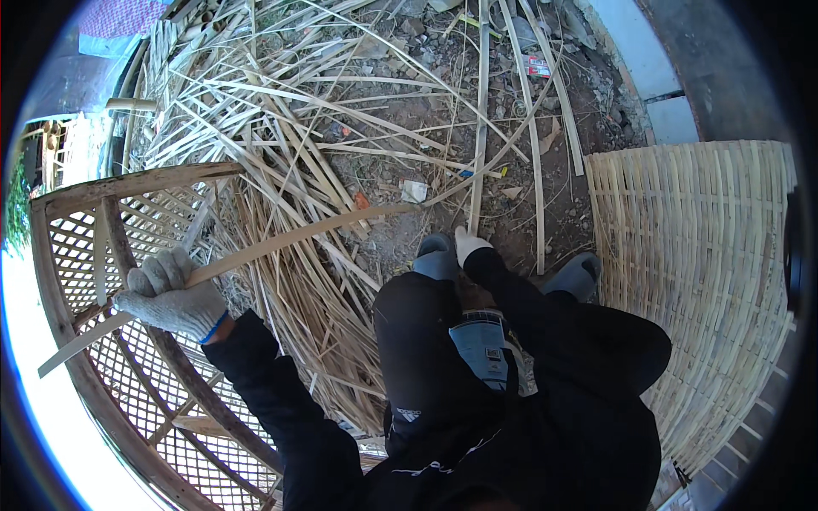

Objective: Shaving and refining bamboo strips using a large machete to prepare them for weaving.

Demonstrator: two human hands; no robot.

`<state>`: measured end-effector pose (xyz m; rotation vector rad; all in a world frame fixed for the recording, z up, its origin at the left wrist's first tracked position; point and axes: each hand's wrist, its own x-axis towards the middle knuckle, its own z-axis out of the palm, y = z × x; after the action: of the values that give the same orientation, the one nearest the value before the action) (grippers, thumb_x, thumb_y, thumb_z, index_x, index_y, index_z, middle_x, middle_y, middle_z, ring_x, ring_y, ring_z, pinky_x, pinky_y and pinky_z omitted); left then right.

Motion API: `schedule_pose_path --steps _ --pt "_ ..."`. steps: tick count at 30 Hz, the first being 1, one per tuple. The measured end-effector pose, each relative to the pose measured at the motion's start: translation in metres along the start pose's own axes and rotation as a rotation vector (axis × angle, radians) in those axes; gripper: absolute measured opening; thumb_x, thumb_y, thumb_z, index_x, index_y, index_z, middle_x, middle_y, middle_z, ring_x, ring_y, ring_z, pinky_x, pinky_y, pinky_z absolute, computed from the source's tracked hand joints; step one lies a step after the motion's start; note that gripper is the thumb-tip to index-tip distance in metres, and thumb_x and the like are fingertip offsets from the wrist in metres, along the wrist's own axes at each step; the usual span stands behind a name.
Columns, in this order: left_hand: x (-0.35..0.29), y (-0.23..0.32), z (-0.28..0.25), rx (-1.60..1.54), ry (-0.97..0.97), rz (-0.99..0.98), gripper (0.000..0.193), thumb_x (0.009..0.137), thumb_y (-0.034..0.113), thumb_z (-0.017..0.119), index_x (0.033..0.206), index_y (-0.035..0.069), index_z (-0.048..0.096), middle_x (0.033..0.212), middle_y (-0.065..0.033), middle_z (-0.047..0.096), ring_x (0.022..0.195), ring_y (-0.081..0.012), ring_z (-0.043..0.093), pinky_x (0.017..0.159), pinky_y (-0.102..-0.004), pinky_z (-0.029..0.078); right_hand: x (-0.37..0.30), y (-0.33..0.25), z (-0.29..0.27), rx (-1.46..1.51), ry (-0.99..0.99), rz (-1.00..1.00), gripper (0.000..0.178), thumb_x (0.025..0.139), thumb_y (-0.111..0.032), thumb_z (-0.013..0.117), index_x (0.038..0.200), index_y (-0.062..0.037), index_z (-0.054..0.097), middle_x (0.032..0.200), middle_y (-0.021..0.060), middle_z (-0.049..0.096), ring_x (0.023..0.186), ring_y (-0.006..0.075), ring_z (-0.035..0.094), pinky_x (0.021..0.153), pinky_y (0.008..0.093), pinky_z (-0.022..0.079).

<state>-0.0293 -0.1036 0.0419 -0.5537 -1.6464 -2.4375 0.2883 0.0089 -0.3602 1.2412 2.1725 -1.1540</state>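
Observation:
My left hand [175, 294], in a grey knitted glove with a blue cuff, is wrapped round a long, flat bamboo strip [298, 236]. One end of that strip sticks out to the left past my fist. The rest arcs rightward over the ground and twists to a narrow edge near the middle. My right hand [469, 245], also in a pale glove, is down between my feet. Its fingers are closed at the near end of another bamboo strip [480, 162], which runs away from me along the ground.
Loose bamboo strips [281, 128] are heaped ahead and to the left. A wooden-framed lattice panel [111, 238] stands at the left, a woven bamboo panel [694, 255] at the right. A blue-and-white bucket [483, 345] is between my legs. Litter is scattered on the dirt.

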Motion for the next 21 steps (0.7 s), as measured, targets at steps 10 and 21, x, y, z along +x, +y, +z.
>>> schedule_pose_path --steps 10,21 --pt "-0.044 0.033 0.018 -0.067 -0.188 -0.007 0.058 0.100 0.061 0.049 0.064 0.021 0.028 0.050 0.0075 0.021 0.044 -0.0070 0.018 0.041 -0.0250 0.016 -0.053 -0.006 -0.033 0.078 0.000 0.106 0.026 0.098 -0.022 0.047 0.116 -0.0032 0.051 0.098 0.0294 0.068 0.096 0.0454 0.067 0.082 0.0550 0.053" --pt "-0.061 0.198 0.124 -0.245 -0.426 0.011 0.054 0.102 0.050 0.050 0.065 0.018 0.028 0.056 0.0059 0.022 0.049 -0.0080 0.019 0.045 -0.0258 0.019 -0.182 -0.028 -0.089 0.162 0.469 -0.288 0.022 0.098 -0.022 0.049 0.112 -0.0044 0.049 0.088 0.0289 0.066 0.079 0.0482 0.066 0.069 0.0584 0.052"
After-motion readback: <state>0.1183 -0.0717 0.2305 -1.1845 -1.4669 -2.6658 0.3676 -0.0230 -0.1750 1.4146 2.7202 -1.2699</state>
